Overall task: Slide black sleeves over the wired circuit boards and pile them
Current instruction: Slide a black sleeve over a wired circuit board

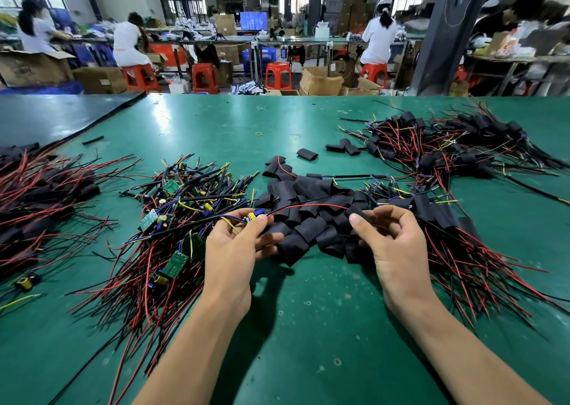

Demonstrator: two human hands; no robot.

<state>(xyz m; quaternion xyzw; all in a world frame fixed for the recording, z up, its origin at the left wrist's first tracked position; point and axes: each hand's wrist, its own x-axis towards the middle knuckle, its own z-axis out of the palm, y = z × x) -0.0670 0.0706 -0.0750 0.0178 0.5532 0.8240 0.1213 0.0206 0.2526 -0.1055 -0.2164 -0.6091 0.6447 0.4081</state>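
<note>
Wired circuit board [253, 215]: one unit with a blue capacitor, pinched between the thumb and fingertips of the left hand [234, 244], held just above the green surface [308, 327] at centre. I see its red wire [308, 205] arcing across to the right hand [393, 241].

Right hand: fingers curled, thumb and forefinger pinching a black sleeve [357, 210] where the red wire ends. I cannot tell whether the wire has entered the sleeve.

Loose sleeves [308, 222]: a heap of flat black tubes, lying between the two hands and just beyond them.

Bare boards [172, 216]: a tangled heap left of the left hand, with green boards, capacitors, and red, black, yellow and blue leads fanned toward me.

Near pile [462, 250]: sleeved units beside the right hand, red and black leads splayed to the right.

Far pile [447, 145]: sleeved units at the far right of the surface, well apart from the hands.

Third bundle [40, 195]: at the left edge, black sleeves and red leads.

Strays: single sleeves [307, 154] beyond the heap, and a yellow rubber band [258, 133] farther back.

Background: seated workers in white, red stools [279, 76], and cardboard boxes [320, 81] on the floor.
</note>
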